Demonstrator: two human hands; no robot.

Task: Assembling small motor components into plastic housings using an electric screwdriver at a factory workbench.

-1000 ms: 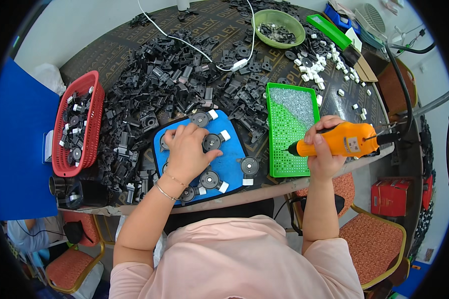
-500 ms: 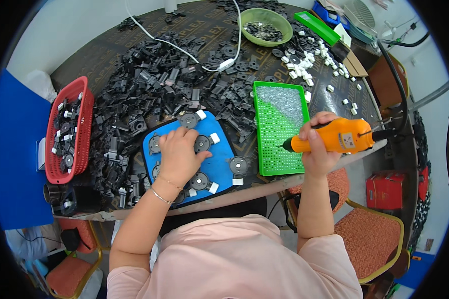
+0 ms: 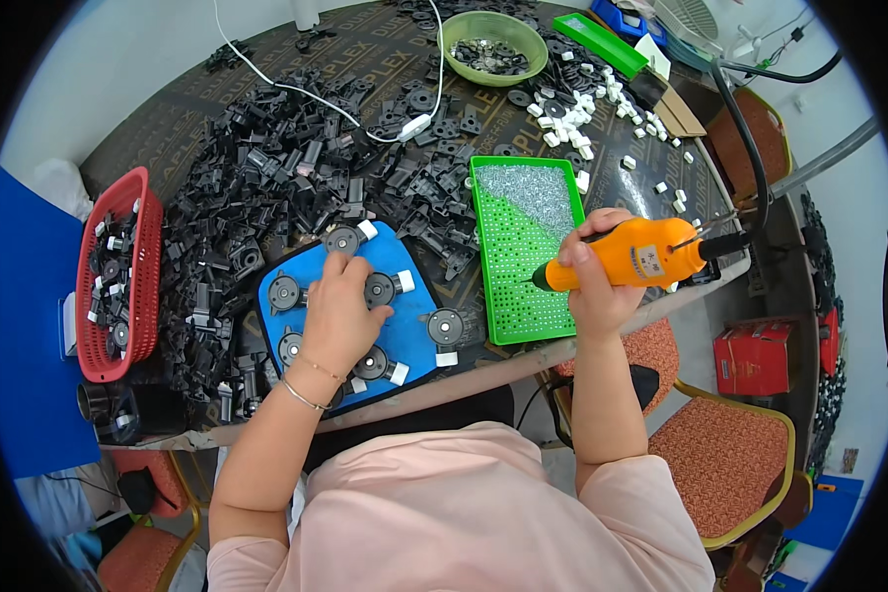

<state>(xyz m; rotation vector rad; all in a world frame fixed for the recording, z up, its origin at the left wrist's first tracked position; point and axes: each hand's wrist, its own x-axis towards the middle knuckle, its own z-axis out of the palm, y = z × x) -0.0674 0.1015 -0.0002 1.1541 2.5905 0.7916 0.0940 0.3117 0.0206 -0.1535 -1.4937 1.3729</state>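
Note:
My right hand (image 3: 602, 286) is wrapped round an orange electric screwdriver (image 3: 651, 253), its dark tip pointing left above the green perforated tray (image 3: 513, 286). Small silvery screws (image 3: 531, 189) fill the far part of that tray. Over the blue mat (image 3: 414, 303) is my left hand (image 3: 337, 316), thumb spread away from the fingers. Its fingertips reach the near edge of a round black part with a white block (image 3: 343, 240); whether they touch it is unclear. Several similar parts lie around this hand, among them one at the mat's right edge (image 3: 445, 327).
Loose black plastic pieces (image 3: 266, 168) are heaped left and behind the mat. A red basket (image 3: 146, 276) of assembled parts stands far left. Toward the back are a green bowl (image 3: 493, 61) and scattered white blocks (image 3: 567, 125). A white cable (image 3: 316, 97) crosses the heap; a black cable (image 3: 755, 148) runs to the screwdriver.
The whole view has shifted slightly, so things appear further left. My left hand's fingers have drawn closer together near the far round part. The screwdriver stays in my right hand over the tray.

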